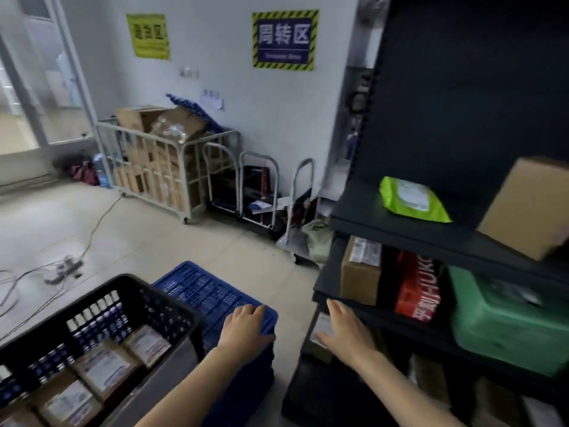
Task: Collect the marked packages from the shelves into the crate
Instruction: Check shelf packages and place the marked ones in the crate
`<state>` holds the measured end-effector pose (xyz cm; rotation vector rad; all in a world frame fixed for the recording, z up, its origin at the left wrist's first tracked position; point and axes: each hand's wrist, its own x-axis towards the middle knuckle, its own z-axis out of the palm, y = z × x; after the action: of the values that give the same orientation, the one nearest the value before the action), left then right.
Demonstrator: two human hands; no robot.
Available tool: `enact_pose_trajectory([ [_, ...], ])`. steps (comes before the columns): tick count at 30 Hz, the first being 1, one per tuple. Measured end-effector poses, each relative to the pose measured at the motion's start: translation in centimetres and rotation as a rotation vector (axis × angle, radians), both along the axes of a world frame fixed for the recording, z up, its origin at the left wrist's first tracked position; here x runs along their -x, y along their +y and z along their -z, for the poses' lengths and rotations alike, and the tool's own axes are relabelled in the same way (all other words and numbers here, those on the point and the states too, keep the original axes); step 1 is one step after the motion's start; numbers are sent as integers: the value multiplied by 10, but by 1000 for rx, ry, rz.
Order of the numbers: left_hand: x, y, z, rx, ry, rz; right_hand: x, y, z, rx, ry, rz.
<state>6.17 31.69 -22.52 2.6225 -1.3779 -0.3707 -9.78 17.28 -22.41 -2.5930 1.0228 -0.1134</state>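
Lower left, nearest: black plastic lattice crate (129,277), brown cardboard parcels (104,368) inside, row of small dark bottles (98,315) along left wall.
Just behind, to right: blue plastic lattice crate (203,288).
Right side: tall dark metal shelving unit (363,217).
Upper shelf: green plastic pouch (411,200), large brown cardboard box (529,208) to right.
Shelf below, left to right: small taped cardboard box (360,272), red carton (417,288), green plastic bin (505,322).
Far back, against wall: white wire cage trolley (147,167) holding cardboard, metal hand trucks (258,186) to right.

black crate (172,303): cut off by left and bottom edges | package labels (103,368): too blurred to read | cardboard box (523,208): blurred, cut by right edge | green bin (505,322): smeared, outline unclear | lowest shelf (332,396): contents too dark to tell
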Motion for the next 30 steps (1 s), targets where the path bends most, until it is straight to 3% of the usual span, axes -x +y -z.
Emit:
enact_pose_trajectory([
  [12, 213, -131, -40, 73, -22, 326, 256, -73, -33, 95, -61, 336],
  [30, 537, -222, -81, 155, -20, 740, 593, -85, -68, 221, -88, 697],
])
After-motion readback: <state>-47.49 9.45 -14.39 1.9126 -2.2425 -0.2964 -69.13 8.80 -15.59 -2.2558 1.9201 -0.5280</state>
